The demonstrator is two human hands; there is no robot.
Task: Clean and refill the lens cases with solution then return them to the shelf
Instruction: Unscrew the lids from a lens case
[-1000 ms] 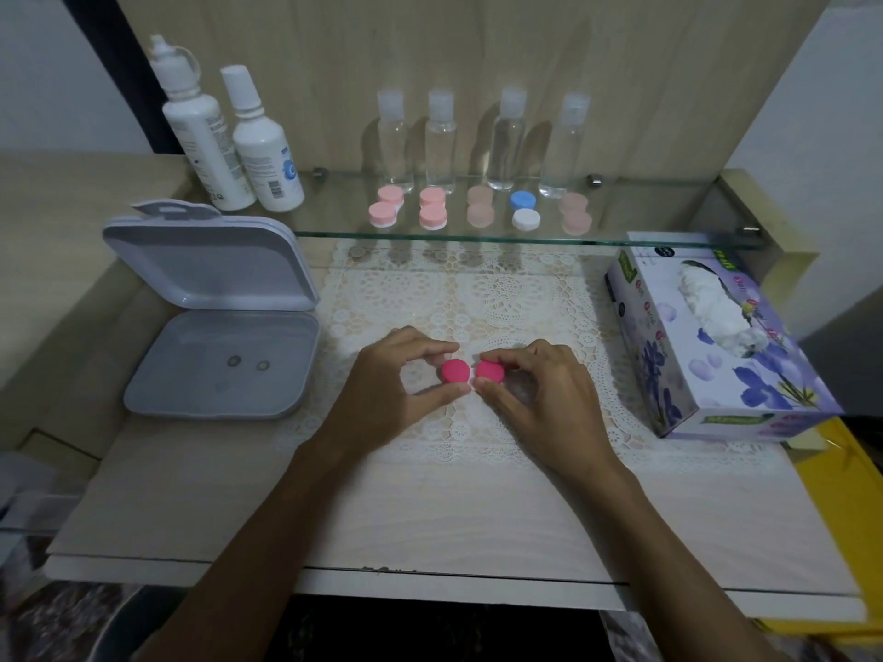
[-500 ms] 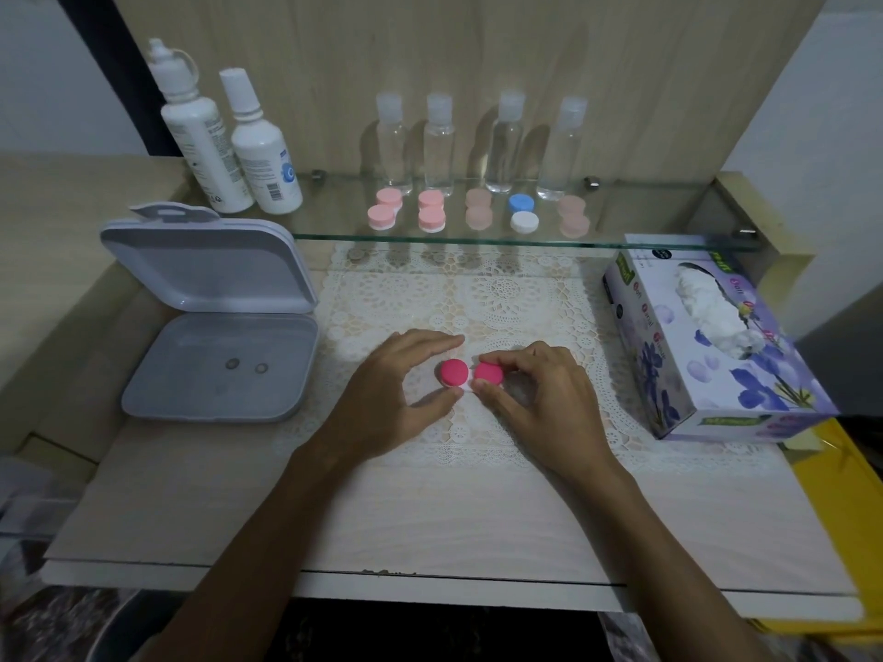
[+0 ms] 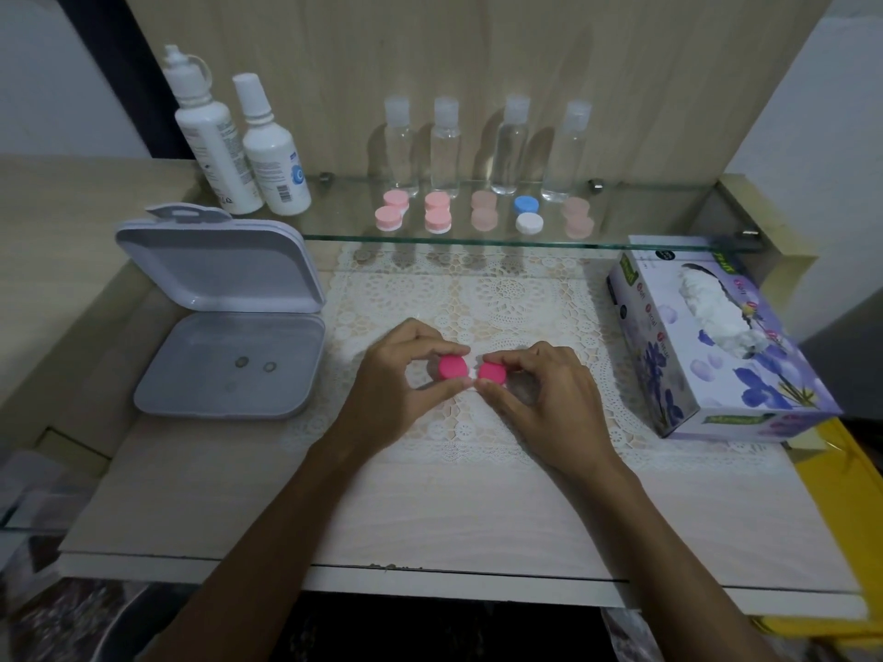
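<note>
Left hand point(image 3: 399, 375) has re-curled round the left cap; we pinch both caps of the pink case point(image 3: 472, 370) on the mat, right hand point(image 3: 549, 398) too. Five cases point(image 3: 482, 215) wait on the shelf point(image 3: 669, 231); cleaning barely started

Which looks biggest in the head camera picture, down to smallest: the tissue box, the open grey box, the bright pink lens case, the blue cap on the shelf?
1. Open grey box and tissue box: look alike in size, so I can't rank them.
2. Bright pink lens case.
3. Blue cap, though it sits farther away.
</note>
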